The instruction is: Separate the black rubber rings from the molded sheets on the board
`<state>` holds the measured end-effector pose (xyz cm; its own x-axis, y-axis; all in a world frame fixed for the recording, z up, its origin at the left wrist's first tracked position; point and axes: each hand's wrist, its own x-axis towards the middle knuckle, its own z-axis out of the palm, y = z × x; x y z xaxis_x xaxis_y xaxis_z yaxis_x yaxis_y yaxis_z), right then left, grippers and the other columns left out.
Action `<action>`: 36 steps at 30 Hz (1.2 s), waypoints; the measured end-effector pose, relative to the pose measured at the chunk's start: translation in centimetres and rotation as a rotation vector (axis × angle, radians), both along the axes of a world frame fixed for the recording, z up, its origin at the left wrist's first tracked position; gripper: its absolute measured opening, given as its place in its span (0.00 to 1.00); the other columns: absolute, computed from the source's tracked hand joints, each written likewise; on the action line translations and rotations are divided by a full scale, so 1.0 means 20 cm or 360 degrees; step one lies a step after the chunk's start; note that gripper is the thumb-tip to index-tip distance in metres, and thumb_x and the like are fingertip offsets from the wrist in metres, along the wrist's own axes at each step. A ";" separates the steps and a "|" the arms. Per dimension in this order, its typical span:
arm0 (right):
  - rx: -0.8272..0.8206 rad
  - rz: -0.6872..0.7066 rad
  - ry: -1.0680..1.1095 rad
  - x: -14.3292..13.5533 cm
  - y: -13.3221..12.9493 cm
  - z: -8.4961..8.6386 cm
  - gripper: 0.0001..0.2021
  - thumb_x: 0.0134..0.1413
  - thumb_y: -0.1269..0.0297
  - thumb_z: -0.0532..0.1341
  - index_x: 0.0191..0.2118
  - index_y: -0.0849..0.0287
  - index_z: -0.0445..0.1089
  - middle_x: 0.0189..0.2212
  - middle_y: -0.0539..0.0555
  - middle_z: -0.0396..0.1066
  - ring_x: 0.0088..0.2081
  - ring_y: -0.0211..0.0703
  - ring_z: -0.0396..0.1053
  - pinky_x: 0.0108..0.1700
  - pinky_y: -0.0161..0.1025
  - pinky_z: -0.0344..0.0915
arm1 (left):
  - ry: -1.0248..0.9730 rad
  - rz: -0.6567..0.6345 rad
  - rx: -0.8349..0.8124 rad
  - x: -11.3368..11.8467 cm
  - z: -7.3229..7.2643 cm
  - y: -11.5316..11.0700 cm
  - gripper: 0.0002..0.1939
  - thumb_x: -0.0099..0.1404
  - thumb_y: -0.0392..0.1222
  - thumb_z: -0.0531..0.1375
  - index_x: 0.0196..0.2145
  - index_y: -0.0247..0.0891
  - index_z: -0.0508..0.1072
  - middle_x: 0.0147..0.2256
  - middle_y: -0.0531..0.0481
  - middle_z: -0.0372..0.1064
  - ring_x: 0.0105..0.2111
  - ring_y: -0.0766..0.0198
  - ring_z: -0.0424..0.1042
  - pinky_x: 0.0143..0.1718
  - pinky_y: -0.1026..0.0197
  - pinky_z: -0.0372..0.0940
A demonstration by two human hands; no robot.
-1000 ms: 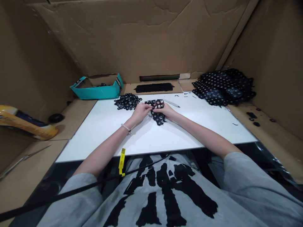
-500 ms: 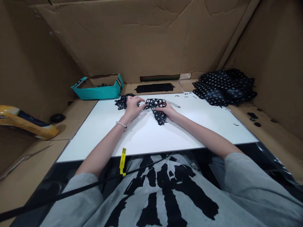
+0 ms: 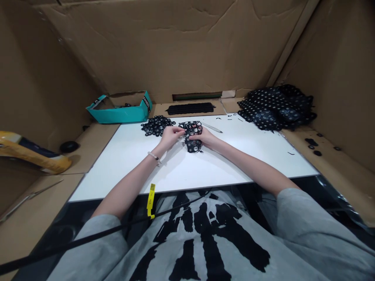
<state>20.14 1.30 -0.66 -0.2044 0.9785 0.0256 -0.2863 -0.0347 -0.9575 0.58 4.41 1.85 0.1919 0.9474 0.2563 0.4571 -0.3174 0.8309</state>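
Observation:
A black perforated sheet full of round holes hangs bunched over the white board. My right hand grips its right side between thumb and fingers. My left hand is closed in a pinch at the sheet's left edge; whether its fingertips hold the edge or a small ring is too small to tell. A pile of small black rings lies on the board just beyond my left hand. Behind my right hand rests a pen-like tool.
A teal box stands back left, beside a black stack. More perforated sheets are heaped back right. A yellow tool and tweezers lie left. Cardboard walls surround the board.
My left hand has moved from over the ring pile, right and toward me, to the sheet, its fingers closing. The sheet's lower part has shifted slightly left in my right hand.

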 end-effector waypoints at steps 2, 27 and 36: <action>-0.0043 -0.0032 -0.0036 0.01 0.01 0.00 0.32 0.26 0.73 0.76 0.43 0.56 0.66 0.28 0.46 0.74 0.30 0.41 0.71 0.35 0.40 0.72 | -0.0126 0.0217 0.0053 -0.06 0.00 0.05 0.13 0.57 0.48 0.64 0.33 0.36 0.81 0.35 0.43 0.80 0.38 0.53 0.76 0.43 0.55 0.68; -0.0037 -0.0020 0.0068 -0.01 0.00 -0.01 0.33 0.26 0.73 0.76 0.43 0.55 0.62 0.28 0.45 0.75 0.29 0.41 0.74 0.36 0.41 0.73 | 0.0401 -0.0179 0.0232 0.04 0.02 -0.07 0.10 0.60 0.47 0.63 0.29 0.41 0.82 0.33 0.47 0.81 0.37 0.52 0.74 0.45 0.53 0.65; -0.0119 -0.0110 -0.0049 0.02 0.02 -0.02 0.35 0.28 0.74 0.75 0.44 0.53 0.58 0.26 0.43 0.73 0.24 0.41 0.72 0.35 0.43 0.72 | 0.0281 0.0640 0.0369 -0.21 0.02 0.11 0.08 0.61 0.45 0.63 0.32 0.41 0.81 0.41 0.43 0.78 0.48 0.46 0.69 0.50 0.47 0.63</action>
<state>20.59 1.61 -1.03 -0.1357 0.9893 -0.0531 -0.2612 -0.0875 -0.9613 -3.63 6.69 2.19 -0.1173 0.8773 0.4654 0.7088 -0.2542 0.6580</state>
